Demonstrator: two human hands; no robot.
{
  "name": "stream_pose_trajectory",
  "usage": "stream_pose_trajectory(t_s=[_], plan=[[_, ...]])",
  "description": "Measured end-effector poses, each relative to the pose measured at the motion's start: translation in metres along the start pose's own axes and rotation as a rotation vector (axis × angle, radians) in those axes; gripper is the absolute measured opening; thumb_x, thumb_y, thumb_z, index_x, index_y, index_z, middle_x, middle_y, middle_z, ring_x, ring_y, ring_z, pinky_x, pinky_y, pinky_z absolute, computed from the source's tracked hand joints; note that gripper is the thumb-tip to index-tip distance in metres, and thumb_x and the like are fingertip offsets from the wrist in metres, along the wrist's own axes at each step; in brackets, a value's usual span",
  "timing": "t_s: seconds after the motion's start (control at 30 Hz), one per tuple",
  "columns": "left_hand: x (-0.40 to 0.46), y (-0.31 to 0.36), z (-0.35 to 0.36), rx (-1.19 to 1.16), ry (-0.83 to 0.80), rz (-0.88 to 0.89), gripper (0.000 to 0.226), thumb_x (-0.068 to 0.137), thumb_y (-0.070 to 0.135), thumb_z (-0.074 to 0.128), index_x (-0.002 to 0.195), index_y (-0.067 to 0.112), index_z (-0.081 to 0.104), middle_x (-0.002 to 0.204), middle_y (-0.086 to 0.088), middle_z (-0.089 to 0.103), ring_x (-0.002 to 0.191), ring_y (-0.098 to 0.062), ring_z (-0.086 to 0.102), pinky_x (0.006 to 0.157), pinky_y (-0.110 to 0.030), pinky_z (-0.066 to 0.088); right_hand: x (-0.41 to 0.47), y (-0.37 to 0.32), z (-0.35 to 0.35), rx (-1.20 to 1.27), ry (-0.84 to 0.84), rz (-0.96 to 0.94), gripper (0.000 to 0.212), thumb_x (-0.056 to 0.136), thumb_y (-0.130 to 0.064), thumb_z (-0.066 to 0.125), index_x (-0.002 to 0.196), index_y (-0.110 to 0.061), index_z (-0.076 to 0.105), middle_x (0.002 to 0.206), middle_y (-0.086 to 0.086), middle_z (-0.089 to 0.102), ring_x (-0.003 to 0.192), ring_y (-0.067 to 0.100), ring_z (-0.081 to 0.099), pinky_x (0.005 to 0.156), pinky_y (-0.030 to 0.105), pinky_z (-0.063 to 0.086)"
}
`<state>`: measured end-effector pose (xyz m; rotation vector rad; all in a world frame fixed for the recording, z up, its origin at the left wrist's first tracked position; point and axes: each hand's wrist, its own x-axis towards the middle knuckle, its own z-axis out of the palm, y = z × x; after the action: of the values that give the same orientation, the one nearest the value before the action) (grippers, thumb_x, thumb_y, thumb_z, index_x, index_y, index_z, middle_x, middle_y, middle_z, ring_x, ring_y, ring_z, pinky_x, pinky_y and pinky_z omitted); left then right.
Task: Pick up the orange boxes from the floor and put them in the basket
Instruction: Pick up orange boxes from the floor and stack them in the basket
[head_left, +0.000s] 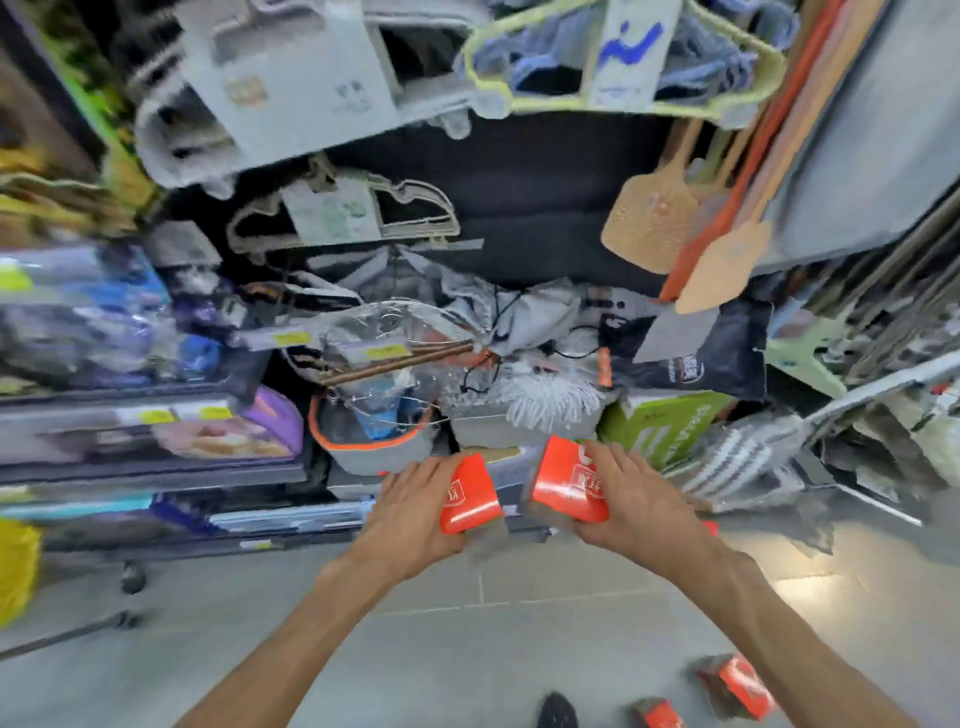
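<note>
Orange boxes carried toward the shelves, one in each hand, with more still on the floor.

Nearest the viewer, two orange boxes lie on the grey tiled floor (467, 649): a small floor box (658, 716) at the bottom edge and a larger floor box (737, 685) just beside it, near a dark shoe tip (557, 711). Further out, the left hand (415, 512) grips the left box (470, 501) from its side, fingers curled round it; the right hand (636, 499) clasps the right box (569, 483) from above. Beyond both stands a grey basket (379, 452) with an orange rim, already partly filled with clear packaging. Probable risks: the glossy wrappers may slip from one-handed grips; the crowded basket may let a box bounce out; blur hides the gap between boxes, so they may knock together.
</note>
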<state>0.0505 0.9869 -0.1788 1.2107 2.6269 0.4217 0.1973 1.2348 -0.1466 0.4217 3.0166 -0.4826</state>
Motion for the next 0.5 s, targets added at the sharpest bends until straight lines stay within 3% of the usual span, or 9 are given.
stream_pose_trajectory(t_s=[0.1, 0.27, 0.4, 0.5], plan=[[-0.072, -0.054, -0.046, 0.039, 0.067, -0.125, 0.094, 0.059, 0.066, 0.050, 0.143, 0.025, 0.037, 0.127, 0.001, 0.053, 0.115, -0.028, 0.051, 0.095, -0.044, 0.042, 0.021, -0.096, -0.007, -0.003, -0.051, -0.160, 0.102, 0.063, -0.078, 0.042, 0.144, -0.016, 0.036, 0.133, 0.003, 0.050, 0.122, 0.026, 0.047, 0.102, 0.038, 0.041], [-0.209, -0.160, -0.115, 0.114, 0.153, -0.348, 0.093, 0.061, 0.057, 0.065, 0.143, 0.022, 0.037, 0.128, -0.002, 0.053, 0.114, -0.031, 0.053, 0.092, -0.046, 0.044, 0.050, -0.270, 0.005, -0.043, -0.162, -0.419, 0.097, 0.071, -0.060, 0.072, 0.148, -0.020, 0.028, 0.141, 0.004, 0.046, 0.126, 0.026, 0.045, 0.103, 0.041, 0.040], [-0.323, -0.238, -0.162, 0.153, 0.204, -0.549, 0.100, 0.065, 0.063, 0.071, 0.148, 0.022, 0.031, 0.137, -0.004, 0.050, 0.121, -0.030, 0.050, 0.095, -0.046, 0.042, 0.063, -0.410, 0.025, -0.035, -0.225, -0.629, 0.104, 0.069, -0.067, 0.067, 0.151, -0.027, 0.018, 0.140, 0.002, 0.045, 0.123, 0.023, 0.044, 0.098, 0.035, 0.041], [-0.401, -0.288, -0.195, 0.150, 0.225, -0.700, 0.104, 0.060, 0.073, 0.055, 0.148, 0.024, 0.031, 0.140, -0.002, 0.048, 0.124, -0.029, 0.048, 0.098, -0.043, 0.039, 0.072, -0.514, 0.044, -0.003, -0.250, -0.787, 0.114, 0.061, -0.083, 0.055, 0.152, -0.024, 0.021, 0.152, 0.001, 0.038, 0.135, 0.021, 0.038, 0.106, 0.031, 0.034]])
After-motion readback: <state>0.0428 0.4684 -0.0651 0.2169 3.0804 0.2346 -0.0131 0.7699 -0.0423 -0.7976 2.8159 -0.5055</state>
